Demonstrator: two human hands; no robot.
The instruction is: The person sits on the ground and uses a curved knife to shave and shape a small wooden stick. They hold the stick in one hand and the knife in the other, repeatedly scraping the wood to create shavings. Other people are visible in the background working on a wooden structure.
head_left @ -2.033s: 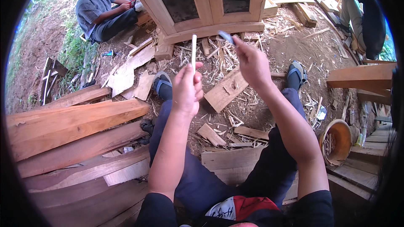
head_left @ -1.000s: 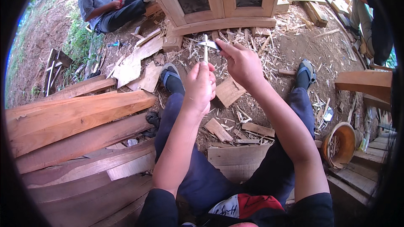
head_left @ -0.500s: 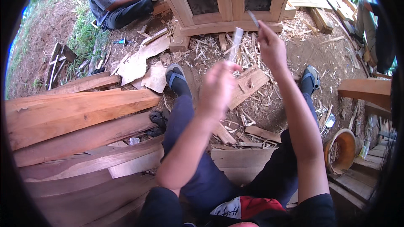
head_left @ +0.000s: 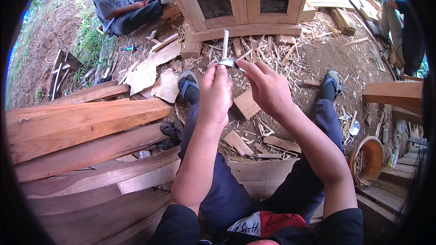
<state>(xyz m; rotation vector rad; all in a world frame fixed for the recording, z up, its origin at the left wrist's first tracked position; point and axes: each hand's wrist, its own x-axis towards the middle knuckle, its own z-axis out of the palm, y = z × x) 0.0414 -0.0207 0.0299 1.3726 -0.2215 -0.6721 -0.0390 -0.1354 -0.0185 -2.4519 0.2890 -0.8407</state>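
My left hand is closed around the lower end of a thin, pale wooden stick, which points up and away from me. My right hand grips a knife whose short blade lies across the stick just above the left fingers. The knife's handle is mostly hidden inside the right hand. Both hands are close together over ground strewn with wood shavings, and a rectangular wooden block lies on the soil below them.
A wooden panelled frame with dark panels stands ahead. Long planks are stacked on my left. An orange-brown bucket lies tipped at right. One person sits at far left holding something red; another is at far right.
My right hand has come down and to the left, bringing the knife blade across the stick. My left hand has shifted slightly left, and the stick now stands more upright.
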